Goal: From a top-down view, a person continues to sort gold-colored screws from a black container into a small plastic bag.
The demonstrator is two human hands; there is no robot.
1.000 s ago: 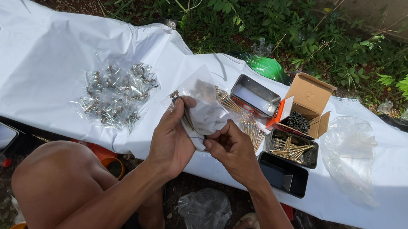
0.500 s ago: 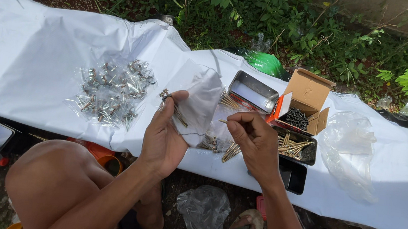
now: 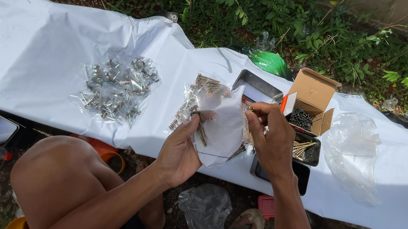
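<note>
Over the counter's (image 3: 39,51) near edge, the left hand (image 3: 181,148) and right hand (image 3: 274,139) pinch a clear bag (image 3: 221,124) apart, fingers holding its mouth open above brass screws (image 3: 304,147).

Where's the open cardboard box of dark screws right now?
In the head view, the open brown cardboard box of dark screws sits on the white sheet, just beyond the right hand, beside the shallow metal tin.

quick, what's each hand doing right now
Left hand: closed on the left edge of a small clear plastic bag, a thin brass-coloured screw under its thumb.
Right hand: pinching the bag's right edge.
</note>
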